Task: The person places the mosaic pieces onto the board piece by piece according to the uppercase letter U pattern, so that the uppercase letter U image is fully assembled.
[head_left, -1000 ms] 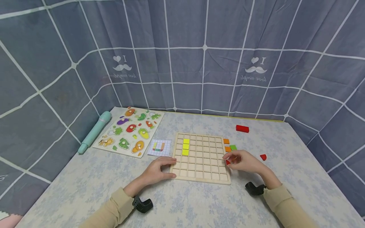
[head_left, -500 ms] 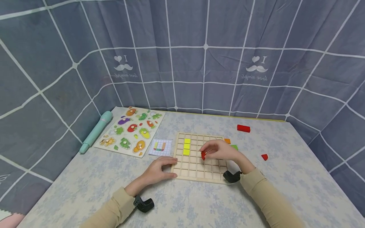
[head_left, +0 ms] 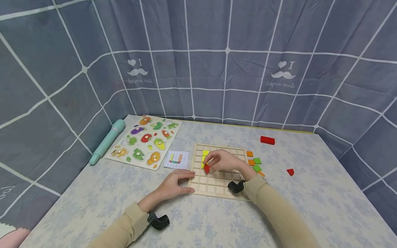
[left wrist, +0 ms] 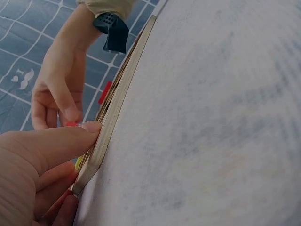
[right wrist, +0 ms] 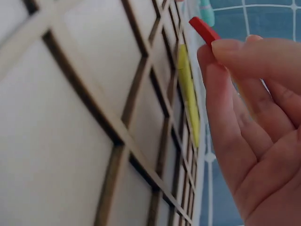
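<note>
A red quarter-circle tile (head_left: 206,168) is pinched between the thumb and fingertip of my right hand (head_left: 224,161), above the wooden grid board (head_left: 214,191). In the right wrist view, the red tile (right wrist: 204,30) stands clear of the grid, tilted. Just beyond it, yellow square tiles (head_left: 206,153) form a column in the board, partly covered by my hand. My left hand (head_left: 173,185) rests at the board's left edge, thumb and fingers spread apart and touching the rim. The left wrist view shows the left thumb (left wrist: 61,143) against the board's side.
Orange tiles (head_left: 250,154) and green tiles (head_left: 257,161) lie right of the board. Another red quarter-circle (head_left: 290,172) and a red block (head_left: 267,140) lie farther right. A pattern card (head_left: 176,159), a vegetable puzzle board (head_left: 130,160) and a teal stick-like object (head_left: 107,142) are at left.
My right hand has moved left from the board's right edge to beside the yellow column, carrying the red quarter-circle tile. The left hand stays at the board's left edge.
</note>
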A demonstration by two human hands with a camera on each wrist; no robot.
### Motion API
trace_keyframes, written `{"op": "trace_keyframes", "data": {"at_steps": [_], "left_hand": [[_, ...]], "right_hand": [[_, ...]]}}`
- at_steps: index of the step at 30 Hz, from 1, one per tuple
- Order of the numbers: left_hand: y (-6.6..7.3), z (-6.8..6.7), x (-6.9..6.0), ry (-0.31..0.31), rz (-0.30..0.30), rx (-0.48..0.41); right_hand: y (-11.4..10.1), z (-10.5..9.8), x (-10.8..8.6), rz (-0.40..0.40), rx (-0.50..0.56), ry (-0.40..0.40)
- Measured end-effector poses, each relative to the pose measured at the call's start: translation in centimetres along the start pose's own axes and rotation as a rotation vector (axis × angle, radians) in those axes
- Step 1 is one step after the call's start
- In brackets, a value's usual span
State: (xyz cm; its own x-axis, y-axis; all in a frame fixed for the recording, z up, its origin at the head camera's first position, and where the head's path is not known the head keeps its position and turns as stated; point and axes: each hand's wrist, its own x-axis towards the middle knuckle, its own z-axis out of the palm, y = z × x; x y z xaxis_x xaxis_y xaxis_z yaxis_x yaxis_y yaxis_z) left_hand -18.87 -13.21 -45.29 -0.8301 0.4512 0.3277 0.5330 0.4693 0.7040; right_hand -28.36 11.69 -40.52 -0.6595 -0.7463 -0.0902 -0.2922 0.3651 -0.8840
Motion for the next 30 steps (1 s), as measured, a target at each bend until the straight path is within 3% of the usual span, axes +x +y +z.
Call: {"op": "trace_keyframes", "data": {"at_steps": [7,12,20,30], "left_hand": [[0.3,-0.1,0.1,-0.045,-0.089,-0.047],[0.4,-0.2,0.2,-0.057,-0.114,-0.047],[0.3,-0.2,0.2,-0.052,-0.093,-0.042],[0.3,-0.1,0.2,-0.052,-0.081,-0.037]], "right_hand": [[0.3,0.2,0.9,-0.002,0.018,-0.003],[0.1,0.3,1.0,-0.03,-0.02,-0.014],[0.3,0.6,1.1,-0.099,-0.115,-0.057],[0.4,1.3,1.3,-0.077,-0.115,-0.019]]}}
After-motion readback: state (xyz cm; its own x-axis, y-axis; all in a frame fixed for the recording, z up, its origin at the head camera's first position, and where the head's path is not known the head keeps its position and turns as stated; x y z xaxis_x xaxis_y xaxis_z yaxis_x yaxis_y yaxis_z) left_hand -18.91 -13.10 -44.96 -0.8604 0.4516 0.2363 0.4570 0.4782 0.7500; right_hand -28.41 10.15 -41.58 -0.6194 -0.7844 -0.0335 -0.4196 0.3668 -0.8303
